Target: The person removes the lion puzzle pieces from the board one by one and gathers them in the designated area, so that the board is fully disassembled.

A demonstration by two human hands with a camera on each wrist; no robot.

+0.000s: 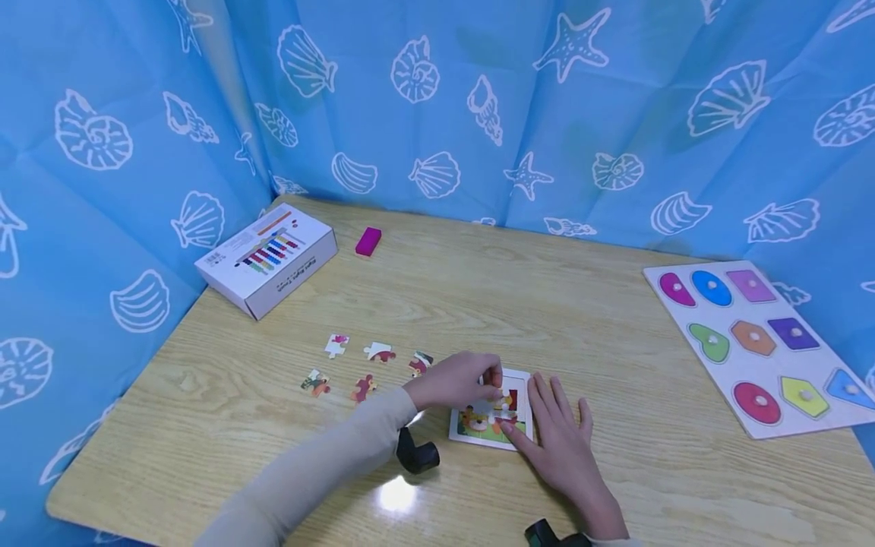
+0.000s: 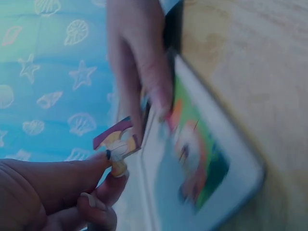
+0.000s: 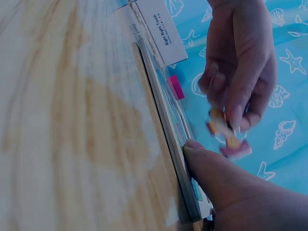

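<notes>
My left hand (image 1: pixel 459 380) pinches a jigsaw puzzle piece (image 2: pixel 117 144) between thumb and fingertips, held just above a white-framed puzzle board (image 1: pixel 459 438). The piece has yellow-orange and dark red parts. In the left wrist view the piece is tilted, off the board. Part of an animal picture on green fills the lower part of the board; my left hand hides its upper left. My right hand (image 1: pixel 563 448) lies at the board's right side with fingers extended. Its thumb (image 3: pixel 204 161) rests on the board's near edge area.
Several loose puzzle pieces (image 1: pixel 364 387) lie left of the board. A white box (image 1: pixel 287 262) and a magenta block (image 1: pixel 368 241) stand at the back left. A white shape board with knobbed pieces (image 1: pixel 728 380) lies at the right. A blue shell-print curtain (image 1: pixel 451 114) surrounds the table.
</notes>
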